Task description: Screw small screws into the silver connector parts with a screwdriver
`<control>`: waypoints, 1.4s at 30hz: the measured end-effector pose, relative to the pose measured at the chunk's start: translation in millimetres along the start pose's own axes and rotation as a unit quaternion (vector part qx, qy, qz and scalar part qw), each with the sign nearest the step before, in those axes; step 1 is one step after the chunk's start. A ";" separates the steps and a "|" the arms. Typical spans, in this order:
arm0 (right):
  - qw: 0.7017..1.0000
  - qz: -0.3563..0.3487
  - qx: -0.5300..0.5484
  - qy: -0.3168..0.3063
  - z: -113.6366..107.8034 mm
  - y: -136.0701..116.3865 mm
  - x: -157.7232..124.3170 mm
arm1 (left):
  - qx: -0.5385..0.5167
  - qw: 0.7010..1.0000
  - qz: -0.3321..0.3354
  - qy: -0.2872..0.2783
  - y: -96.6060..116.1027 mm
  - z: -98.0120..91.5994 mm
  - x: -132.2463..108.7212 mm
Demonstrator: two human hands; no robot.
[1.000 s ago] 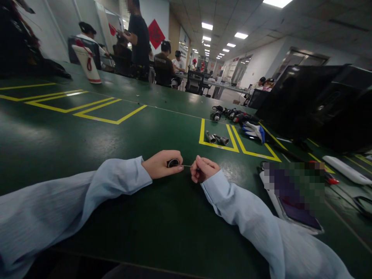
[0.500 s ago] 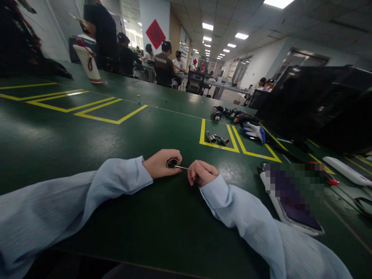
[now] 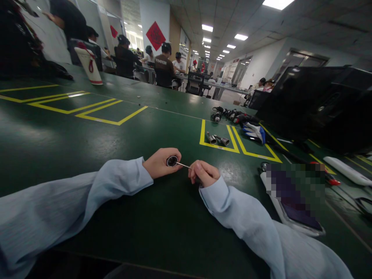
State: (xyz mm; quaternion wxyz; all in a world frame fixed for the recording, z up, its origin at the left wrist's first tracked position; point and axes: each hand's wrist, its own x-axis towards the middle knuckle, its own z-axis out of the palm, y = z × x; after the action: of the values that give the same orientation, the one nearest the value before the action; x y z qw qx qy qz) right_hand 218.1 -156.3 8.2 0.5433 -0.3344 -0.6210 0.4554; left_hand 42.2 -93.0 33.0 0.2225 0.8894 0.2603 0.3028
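Note:
My left hand is wrapped round a dark cylindrical metal part, like a socket. Its round open end faces me, and the rest is hidden in the fist. Between the fingertips of my right hand is a thin metal rod, its near end covered by the fingers. The rod's far end reaches the rim or mouth of the socket; how deep it goes I cannot tell. Both hands are above the green table. Beyond them, two similar metal sockets lie in a yellow-taped rectangle.
To the right lie a phone, a white elongated object and a red-handled tool. Farther back are a blue-and-white glove, black cabled items and a black case. A paper cup stands far left.
The rod's angle against the socket has shifted slightly; both hands keep their grip and place. In the background, a standing person has moved left.

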 end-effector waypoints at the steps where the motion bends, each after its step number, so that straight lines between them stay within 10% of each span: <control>1: 0.998 -0.029 -0.064 0.004 0.5 -1.4 -1.6 | 0.012 1.000 0.000 0.000 0.0 0.2 0.1; 5: 0.984 -0.074 -0.163 -0.014 3.1 -4.1 -4.9 | 0.050 0.999 0.001 -0.002 -1.8 1.1 0.3; 20: 0.991 0.058 0.118 -0.018 4.7 5.4 3.7 | -0.014 1.000 -0.007 0.018 -2.9 0.4 -0.9; 42: 0.998 -0.029 -0.048 0.015 6.0 -5.6 -3.4 | 0.032 0.998 -0.024 0.051 0.4 0.8 -0.9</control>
State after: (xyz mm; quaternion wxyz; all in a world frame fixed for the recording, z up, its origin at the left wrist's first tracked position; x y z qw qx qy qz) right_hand 213.3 -162.5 12.2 0.5489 -0.3487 -0.6437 0.4035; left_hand 42.3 -94.0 32.3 0.1879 0.8726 0.3026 0.3342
